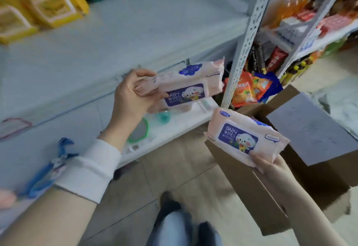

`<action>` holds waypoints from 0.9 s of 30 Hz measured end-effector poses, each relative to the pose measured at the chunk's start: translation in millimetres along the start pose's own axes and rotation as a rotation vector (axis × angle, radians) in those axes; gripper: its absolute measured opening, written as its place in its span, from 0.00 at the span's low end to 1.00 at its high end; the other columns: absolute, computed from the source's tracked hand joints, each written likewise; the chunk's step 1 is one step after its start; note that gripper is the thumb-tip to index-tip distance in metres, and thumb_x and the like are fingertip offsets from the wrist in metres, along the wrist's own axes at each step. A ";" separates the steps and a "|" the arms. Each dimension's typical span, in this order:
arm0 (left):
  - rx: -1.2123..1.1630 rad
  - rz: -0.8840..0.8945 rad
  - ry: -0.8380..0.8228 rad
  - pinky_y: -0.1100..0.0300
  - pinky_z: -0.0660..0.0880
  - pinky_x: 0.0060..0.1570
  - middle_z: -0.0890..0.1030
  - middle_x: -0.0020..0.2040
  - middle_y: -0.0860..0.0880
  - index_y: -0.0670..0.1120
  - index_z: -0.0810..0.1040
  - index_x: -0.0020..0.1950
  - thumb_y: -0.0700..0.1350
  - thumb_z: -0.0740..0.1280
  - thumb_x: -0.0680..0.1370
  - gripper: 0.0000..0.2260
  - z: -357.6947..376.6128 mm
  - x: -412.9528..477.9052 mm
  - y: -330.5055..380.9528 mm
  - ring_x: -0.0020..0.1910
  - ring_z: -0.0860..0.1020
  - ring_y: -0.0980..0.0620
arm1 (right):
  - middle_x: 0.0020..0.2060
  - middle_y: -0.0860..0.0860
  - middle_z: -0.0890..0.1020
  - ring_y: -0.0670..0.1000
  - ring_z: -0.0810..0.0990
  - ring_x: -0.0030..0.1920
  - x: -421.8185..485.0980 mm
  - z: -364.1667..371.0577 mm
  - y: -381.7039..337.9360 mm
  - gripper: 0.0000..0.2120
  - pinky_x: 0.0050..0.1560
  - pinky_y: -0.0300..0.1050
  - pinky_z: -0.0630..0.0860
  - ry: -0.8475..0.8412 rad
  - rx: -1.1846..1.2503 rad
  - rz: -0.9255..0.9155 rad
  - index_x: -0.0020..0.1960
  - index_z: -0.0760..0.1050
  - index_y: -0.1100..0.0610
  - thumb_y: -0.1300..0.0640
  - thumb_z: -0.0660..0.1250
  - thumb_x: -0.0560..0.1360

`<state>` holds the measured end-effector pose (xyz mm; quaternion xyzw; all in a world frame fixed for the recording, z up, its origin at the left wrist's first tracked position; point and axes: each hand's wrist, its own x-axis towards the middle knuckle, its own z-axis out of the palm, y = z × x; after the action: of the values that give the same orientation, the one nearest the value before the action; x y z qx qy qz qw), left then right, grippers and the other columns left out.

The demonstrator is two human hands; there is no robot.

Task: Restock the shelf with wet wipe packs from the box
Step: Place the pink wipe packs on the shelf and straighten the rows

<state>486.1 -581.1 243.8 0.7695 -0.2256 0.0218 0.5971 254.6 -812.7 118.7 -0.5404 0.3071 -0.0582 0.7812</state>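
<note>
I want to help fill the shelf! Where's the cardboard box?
The cardboard box sits on the floor at the lower right of the head view, just beneath the right hand and its pink wipes pack.

We've got stacked wipe packs (pixel 190 83) in our left hand (pixel 133 94), just in front of the shelf (pixel 135 33) edge. Our right hand (pixel 271 165) has another pack (pixel 246 135) over the box (pixel 242 183), which sits on the floor (pixel 174 168) R of the upright post (pixel 246 38), w/ snack bags (pixel 249 89) behind it.
</note>
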 end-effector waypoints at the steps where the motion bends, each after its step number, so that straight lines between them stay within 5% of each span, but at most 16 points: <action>1: -0.010 0.009 0.073 0.72 0.76 0.44 0.80 0.46 0.61 0.57 0.75 0.45 0.46 0.77 0.60 0.19 -28.6 -4.3 6.4 0.42 0.78 0.70 | 0.51 0.51 0.84 0.50 0.83 0.51 -2.2 23.6 -9.3 0.16 0.48 0.44 0.81 -0.034 -0.010 -0.023 0.59 0.75 0.52 0.59 0.67 0.71; 4: -0.001 0.042 0.248 0.75 0.75 0.40 0.76 0.52 0.59 0.56 0.74 0.49 0.37 0.77 0.64 0.21 -115.9 -13.2 23.1 0.42 0.79 0.70 | 0.44 0.45 0.86 0.44 0.84 0.44 -10.5 99.0 -35.1 0.13 0.38 0.35 0.80 -0.133 -0.026 -0.090 0.55 0.74 0.51 0.62 0.65 0.72; 9: 0.028 0.061 0.480 0.60 0.78 0.29 0.79 0.42 0.55 0.63 0.77 0.43 0.47 0.78 0.59 0.18 -265.3 -38.5 30.0 0.34 0.81 0.55 | 0.45 0.43 0.85 0.43 0.84 0.46 -30.6 235.1 -61.9 0.15 0.39 0.34 0.79 -0.335 -0.079 -0.179 0.54 0.73 0.48 0.57 0.66 0.68; 13: 0.048 0.066 0.624 0.70 0.73 0.31 0.80 0.33 0.61 0.62 0.76 0.35 0.51 0.76 0.57 0.13 -389.4 -55.4 15.3 0.31 0.76 0.67 | 0.49 0.49 0.85 0.49 0.84 0.49 -37.4 347.6 -55.2 0.15 0.42 0.39 0.80 -0.462 -0.101 -0.204 0.55 0.76 0.50 0.59 0.66 0.68; 22: -0.038 -0.034 0.732 0.71 0.75 0.31 0.82 0.33 0.61 0.54 0.77 0.39 0.35 0.73 0.65 0.14 -570.6 -50.8 -75.0 0.31 0.79 0.65 | 0.51 0.52 0.85 0.51 0.84 0.51 -2.4 531.4 -37.6 0.15 0.45 0.41 0.81 -0.620 -0.208 -0.190 0.54 0.81 0.53 0.58 0.67 0.67; 27: -0.050 -0.098 0.731 0.68 0.76 0.35 0.83 0.35 0.59 0.53 0.79 0.40 0.35 0.71 0.68 0.12 -637.5 -16.7 -108.5 0.34 0.80 0.62 | 0.50 0.52 0.85 0.52 0.84 0.50 40.3 618.1 -44.7 0.17 0.46 0.44 0.81 -0.637 -0.308 -0.236 0.54 0.79 0.55 0.57 0.69 0.65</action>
<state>662.0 36.4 322.4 0.7058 0.0395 0.2611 0.6574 633.2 -348.3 281.8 -0.6742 -0.0107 0.0703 0.7351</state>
